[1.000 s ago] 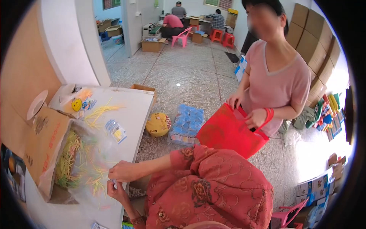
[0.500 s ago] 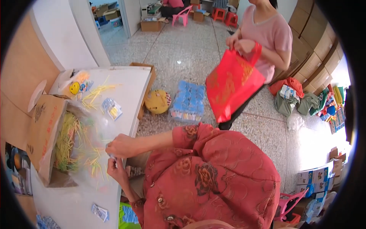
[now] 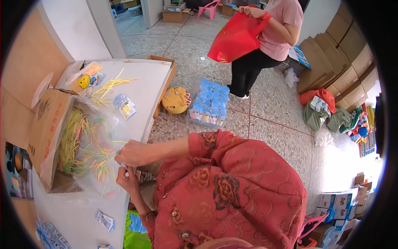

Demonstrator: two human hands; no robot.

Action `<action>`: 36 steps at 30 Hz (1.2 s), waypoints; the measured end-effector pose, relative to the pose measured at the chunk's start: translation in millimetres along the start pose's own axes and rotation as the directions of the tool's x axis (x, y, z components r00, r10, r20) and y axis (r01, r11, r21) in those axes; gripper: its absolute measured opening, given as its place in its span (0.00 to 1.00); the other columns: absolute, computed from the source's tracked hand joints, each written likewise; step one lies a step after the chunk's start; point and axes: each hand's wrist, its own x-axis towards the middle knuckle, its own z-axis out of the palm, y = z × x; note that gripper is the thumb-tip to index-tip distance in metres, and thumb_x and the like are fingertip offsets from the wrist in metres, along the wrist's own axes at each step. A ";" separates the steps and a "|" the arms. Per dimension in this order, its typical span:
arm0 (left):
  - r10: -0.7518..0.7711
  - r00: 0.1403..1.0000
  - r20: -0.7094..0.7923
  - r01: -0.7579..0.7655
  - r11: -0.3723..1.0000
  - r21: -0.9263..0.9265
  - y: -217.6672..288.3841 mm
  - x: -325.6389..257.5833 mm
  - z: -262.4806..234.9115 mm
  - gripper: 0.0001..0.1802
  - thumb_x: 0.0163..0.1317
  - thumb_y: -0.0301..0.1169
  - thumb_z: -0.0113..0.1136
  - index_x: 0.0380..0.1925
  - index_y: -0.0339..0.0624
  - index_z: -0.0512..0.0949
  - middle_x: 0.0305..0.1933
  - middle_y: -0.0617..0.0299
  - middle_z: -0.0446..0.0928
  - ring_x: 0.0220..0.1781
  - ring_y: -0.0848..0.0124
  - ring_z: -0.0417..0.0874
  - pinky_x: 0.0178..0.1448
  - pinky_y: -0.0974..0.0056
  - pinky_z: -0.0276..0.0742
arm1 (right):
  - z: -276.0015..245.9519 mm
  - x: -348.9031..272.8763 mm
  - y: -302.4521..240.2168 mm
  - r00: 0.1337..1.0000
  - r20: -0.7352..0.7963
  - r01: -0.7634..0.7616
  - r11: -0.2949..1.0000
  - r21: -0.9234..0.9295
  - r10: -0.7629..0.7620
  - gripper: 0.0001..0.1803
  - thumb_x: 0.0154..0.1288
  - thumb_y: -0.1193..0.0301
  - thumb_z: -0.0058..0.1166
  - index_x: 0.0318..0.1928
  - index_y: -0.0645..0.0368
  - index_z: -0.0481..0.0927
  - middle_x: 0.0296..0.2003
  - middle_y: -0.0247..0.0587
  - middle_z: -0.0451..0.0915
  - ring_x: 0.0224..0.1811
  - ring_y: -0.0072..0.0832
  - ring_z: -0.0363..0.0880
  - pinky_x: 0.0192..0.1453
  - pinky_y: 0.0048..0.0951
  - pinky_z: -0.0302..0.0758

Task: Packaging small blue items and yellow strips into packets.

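Note:
My right hand (image 3: 133, 153) is closed at the table's near edge, its fingertips pinched together. Just below it, my left hand (image 3: 127, 180) is closed too, with fingers bent. Between their fingertips a small pale bit shows, too hidden to name. Left of my hands, thin yellow, green and pink sticks (image 3: 98, 162) lie scattered on clear plastic film. More sticks (image 3: 74, 143) fill an open cardboard box (image 3: 43, 137) lying on its side. Small clear packets with blue-and-white print lie on the table, one packet (image 3: 124, 106) beyond my hands and another packet (image 3: 105, 220) nearer me.
On the floor are a yellow round item (image 3: 176, 100), a bundle of blue packs (image 3: 209, 101) and a green basket (image 3: 134, 238). A person (image 3: 284, 20) stands beyond, holding a red bag (image 3: 234, 39). Cartons (image 3: 327, 62) and sacks line the right wall.
The person with the red bag has moved farther off, and the bag is lifted and tilted. My view has shifted slightly. My hands stay close together at the table's edge.

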 end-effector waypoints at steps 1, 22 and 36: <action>0.027 1.000 -0.005 -0.027 0.997 0.078 -3.0 -0.8 0.1 0.10 0.52 0.23 0.59 0.17 0.34 0.68 0.15 0.59 0.64 0.17 0.71 0.61 0.23 0.66 0.61 | -2.6 -0.2 -0.5 1.000 0.004 0.006 1.000 -0.001 -0.006 0.07 0.47 0.68 0.51 0.23 0.60 0.74 0.17 0.45 0.75 0.23 0.44 0.78 0.26 0.42 0.73; -0.213 0.971 -0.113 0.172 0.940 -0.294 -11.8 -0.7 30.2 0.05 0.52 0.21 0.55 0.23 0.34 0.69 0.20 0.66 0.65 0.26 0.79 0.64 0.30 0.71 0.63 | 2.5 4.2 13.9 0.991 0.134 0.014 0.995 0.099 -0.028 0.05 0.52 0.72 0.46 0.27 0.62 0.70 0.26 0.46 0.75 0.31 0.45 0.77 0.31 0.42 0.73; -0.137 0.980 -0.143 0.105 0.971 -0.213 -4.9 -5.7 21.8 0.06 0.50 0.21 0.57 0.21 0.32 0.70 0.18 0.62 0.68 0.24 0.78 0.65 0.28 0.69 0.64 | 11.1 6.3 6.8 0.993 0.116 0.010 0.994 0.112 -0.023 0.06 0.52 0.73 0.45 0.29 0.63 0.68 0.28 0.48 0.75 0.33 0.47 0.77 0.33 0.44 0.73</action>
